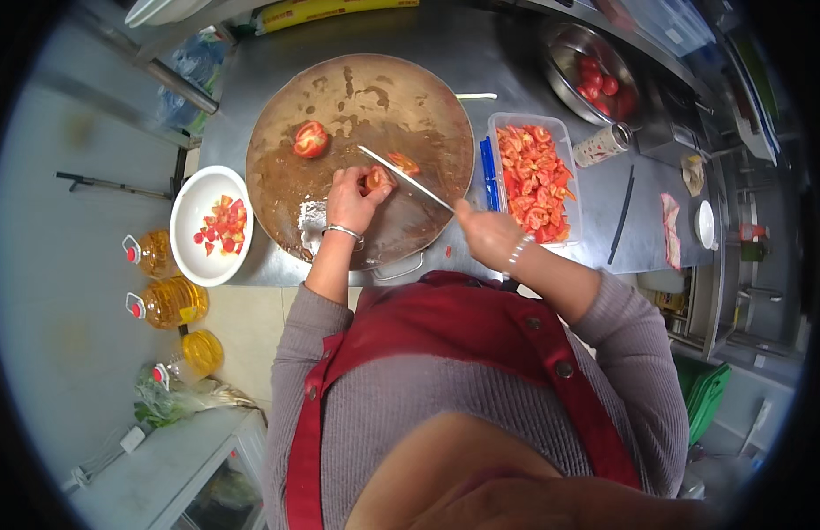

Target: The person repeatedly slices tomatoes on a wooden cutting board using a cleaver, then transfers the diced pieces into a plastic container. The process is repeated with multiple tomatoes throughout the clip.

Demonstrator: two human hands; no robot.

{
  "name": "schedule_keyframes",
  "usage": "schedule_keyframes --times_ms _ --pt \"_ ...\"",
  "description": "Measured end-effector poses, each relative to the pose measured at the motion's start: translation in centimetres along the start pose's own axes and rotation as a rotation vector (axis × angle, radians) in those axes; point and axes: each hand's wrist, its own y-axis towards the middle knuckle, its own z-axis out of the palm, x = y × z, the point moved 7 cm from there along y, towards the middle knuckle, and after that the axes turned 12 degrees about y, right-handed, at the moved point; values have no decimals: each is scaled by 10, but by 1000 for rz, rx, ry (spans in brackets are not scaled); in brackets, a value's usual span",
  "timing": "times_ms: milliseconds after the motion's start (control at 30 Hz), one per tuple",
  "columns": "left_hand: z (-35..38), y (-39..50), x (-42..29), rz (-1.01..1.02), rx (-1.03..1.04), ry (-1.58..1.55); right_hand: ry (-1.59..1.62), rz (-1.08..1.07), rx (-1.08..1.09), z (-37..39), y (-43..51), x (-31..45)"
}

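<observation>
My left hand (352, 202) holds a piece of tomato (378, 178) down on a round wooden chopping board (357, 86). In my right hand (486, 233) is the handle of a knife (410, 179), its blade seen edge-on just right of that piece. Beyond the blade lies a cut tomato slice (404, 163). A tomato half (310, 139) rests on the board's left part. Right of the board, a clear plastic container (572, 199) is filled with cut tomato pieces (534, 179). At the board's left, a white bowl (182, 228) holds small tomato bits (224, 224).
A steel basin (562, 73) with whole tomatoes stands at the back right, near a patterned cup (602, 144). A dark strip (622, 215), a cloth (671, 228) and a small white bowl (704, 224) lie farther right. Oil bottles (174, 303) stand low at the left.
</observation>
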Motion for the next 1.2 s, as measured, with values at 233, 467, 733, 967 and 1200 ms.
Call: schedule_keyframes --times_ms 233,467,733,967,1200 --pt "-6 -5 -12 83 -148 57 20 -50 -125 -7 -18 -13" --pt "-8 -6 -10 91 -229 120 -22 -79 -23 -19 -6 14" --pt "-16 -6 -14 85 -196 111 25 -83 -54 5 43 16" --pt "-22 -6 -3 91 -174 97 55 -73 -95 -8 -16 -13" --pt "-22 -6 -1 113 -175 62 -35 -123 -39 -21 -3 11"
